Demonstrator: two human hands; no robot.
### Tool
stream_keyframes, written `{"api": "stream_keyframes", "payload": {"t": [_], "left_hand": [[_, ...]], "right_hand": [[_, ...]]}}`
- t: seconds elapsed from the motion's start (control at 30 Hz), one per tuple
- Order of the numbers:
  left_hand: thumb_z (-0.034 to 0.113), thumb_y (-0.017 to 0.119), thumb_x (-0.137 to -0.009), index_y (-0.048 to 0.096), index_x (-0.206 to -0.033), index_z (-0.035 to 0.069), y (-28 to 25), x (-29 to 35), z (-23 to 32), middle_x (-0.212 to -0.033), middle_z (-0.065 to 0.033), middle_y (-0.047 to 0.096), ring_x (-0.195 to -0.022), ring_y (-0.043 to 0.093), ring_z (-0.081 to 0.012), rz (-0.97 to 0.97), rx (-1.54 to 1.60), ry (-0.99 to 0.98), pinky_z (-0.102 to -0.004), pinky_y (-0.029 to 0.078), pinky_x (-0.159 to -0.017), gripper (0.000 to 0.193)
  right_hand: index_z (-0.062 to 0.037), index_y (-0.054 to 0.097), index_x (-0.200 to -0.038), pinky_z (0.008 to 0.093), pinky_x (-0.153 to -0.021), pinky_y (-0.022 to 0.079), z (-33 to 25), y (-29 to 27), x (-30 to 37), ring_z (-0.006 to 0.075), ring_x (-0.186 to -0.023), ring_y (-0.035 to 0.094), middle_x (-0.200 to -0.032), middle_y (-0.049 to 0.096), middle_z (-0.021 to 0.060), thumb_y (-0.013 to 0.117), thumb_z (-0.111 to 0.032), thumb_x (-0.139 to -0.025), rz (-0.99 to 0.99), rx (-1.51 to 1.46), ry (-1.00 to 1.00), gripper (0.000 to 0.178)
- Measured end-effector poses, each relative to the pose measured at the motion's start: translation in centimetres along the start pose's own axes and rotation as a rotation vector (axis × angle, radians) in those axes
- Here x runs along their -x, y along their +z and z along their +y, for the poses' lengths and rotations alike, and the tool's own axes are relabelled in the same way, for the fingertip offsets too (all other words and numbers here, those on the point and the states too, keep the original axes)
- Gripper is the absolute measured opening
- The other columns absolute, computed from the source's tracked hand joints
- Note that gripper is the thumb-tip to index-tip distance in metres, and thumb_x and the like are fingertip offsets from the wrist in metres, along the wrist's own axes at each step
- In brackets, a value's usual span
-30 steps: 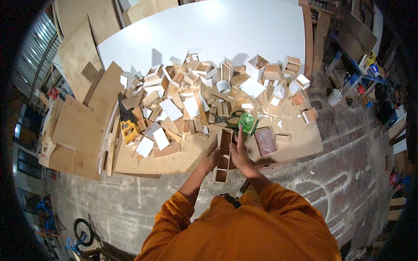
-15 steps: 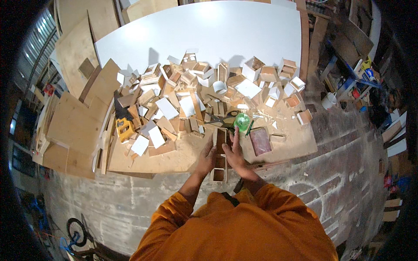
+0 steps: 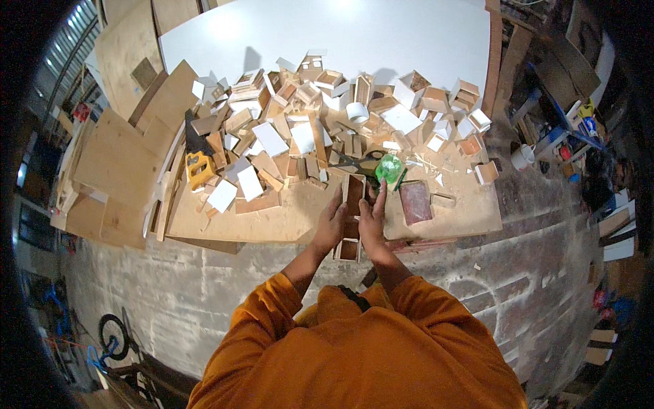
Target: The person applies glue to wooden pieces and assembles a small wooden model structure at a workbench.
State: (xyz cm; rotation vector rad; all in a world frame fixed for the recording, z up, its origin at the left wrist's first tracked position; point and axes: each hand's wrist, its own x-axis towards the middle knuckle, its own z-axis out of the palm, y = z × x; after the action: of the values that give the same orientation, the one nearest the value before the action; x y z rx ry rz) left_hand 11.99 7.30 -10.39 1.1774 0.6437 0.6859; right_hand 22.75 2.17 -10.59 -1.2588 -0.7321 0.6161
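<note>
A long, narrow wooden box (image 3: 349,251), open at the top and split into compartments, stands between my two hands at the table's near edge. My left hand (image 3: 331,221) presses along its left side with the fingers pointing forward. My right hand (image 3: 371,219) lies against the opposite side, with the thumb at the box's rim. The palms and fingers hide much of the box's middle. Just beyond my right fingertips is a green transparent bottle-like object (image 3: 390,168). A pair of dark-handled scissors (image 3: 371,157) lies behind the box, partly covered.
Small wooden boxes and white offcuts (image 3: 270,139) pile across the wooden tabletop (image 3: 293,221). A yellow-handled saw (image 3: 200,170) lies at the left, a reddish sanding block or sheet (image 3: 415,202) at the right. Large plywood sheets (image 3: 112,170) lean left; a white panel (image 3: 327,41) lies behind.
The whole scene has shifted upward and slightly right in the picture. Both hands remain at the sides of the wooden box, which keeps nearly the same place on the table.
</note>
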Motion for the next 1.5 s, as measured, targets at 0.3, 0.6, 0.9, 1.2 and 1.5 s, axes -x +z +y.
{"api": "stream_keyframes", "payload": {"t": [0.3,0.6,0.9,1.2,1.5], "left_hand": [[0.014,0.038,-0.098,0.023,-0.145,-0.007,-0.9,-1.0,-2.0,-0.143,-0.0255,0.040,-0.132,0.040,-0.0291,0.018,-0.196,0.186,-0.0326,0.030,-0.108,0.054],[0.019,0.046,-0.097,0.020,-0.147,-0.004,-0.8,3.9,1.3,-0.151,-0.0230,0.026,-0.140,0.027,-0.0292,0.093,-0.210,0.212,-0.0354,0.023,-0.113,0.061],[0.039,0.083,-0.062,0.015,-0.147,-0.002,1.5,11.2,-0.1,-0.140,-0.0224,0.041,-0.135,0.033,-0.0380,0.225,-0.923,0.349,-0.0593,0.010,-0.110,0.116],[0.026,0.076,-0.063,0.036,-0.140,0.009,-3.7,9.7,0.1,-0.136,-0.0156,0.046,-0.130,0.040,-0.0326,0.523,-1.142,0.262,-0.0631,0.003,-0.108,0.089],[0.027,0.076,-0.061,0.050,-0.127,0.011,-5.1,9.8,5.2,-0.119,-0.0115,0.057,-0.121,0.045,-0.0290,0.478,-1.384,0.207,-0.0603,0.018,-0.103,0.073]], "right_hand": [[-0.0108,0.010,-0.152,0.0395,-0.106,0.033,-1.1,0.3,-0.1,0.0326,-0.128,0.042,-0.144,0.037,0.0228,0.046,-0.002,-0.090,0.045,0.178,-0.057,0.071],[-0.0167,0.009,-0.152,0.0404,-0.113,0.021,-1.3,-3.9,0.2,0.0292,-0.138,0.029,-0.150,0.027,0.0180,0.049,-0.022,-0.098,-0.060,-0.242,0.192,0.067],[-0.0200,0.011,-0.152,0.0367,-0.095,0.043,-0.7,-4.8,5.8,0.0223,-0.111,0.048,-0.141,0.037,0.0135,0.056,0.002,-0.085,-0.139,-0.285,0.415,0.084],[-0.0130,0.008,-0.151,0.0397,-0.096,0.044,-3.7,-4.1,4.2,0.0273,-0.120,0.052,-0.135,0.047,0.0167,0.056,0.006,-0.080,-0.258,0.064,0.209,0.088],[-0.0065,0.005,-0.151,0.0415,-0.103,0.040,-3.3,-5.8,-4.5,0.0368,-0.132,0.041,-0.145,0.038,0.0232,0.072,-0.002,-0.067,-0.498,0.539,-0.269,0.107]]}}
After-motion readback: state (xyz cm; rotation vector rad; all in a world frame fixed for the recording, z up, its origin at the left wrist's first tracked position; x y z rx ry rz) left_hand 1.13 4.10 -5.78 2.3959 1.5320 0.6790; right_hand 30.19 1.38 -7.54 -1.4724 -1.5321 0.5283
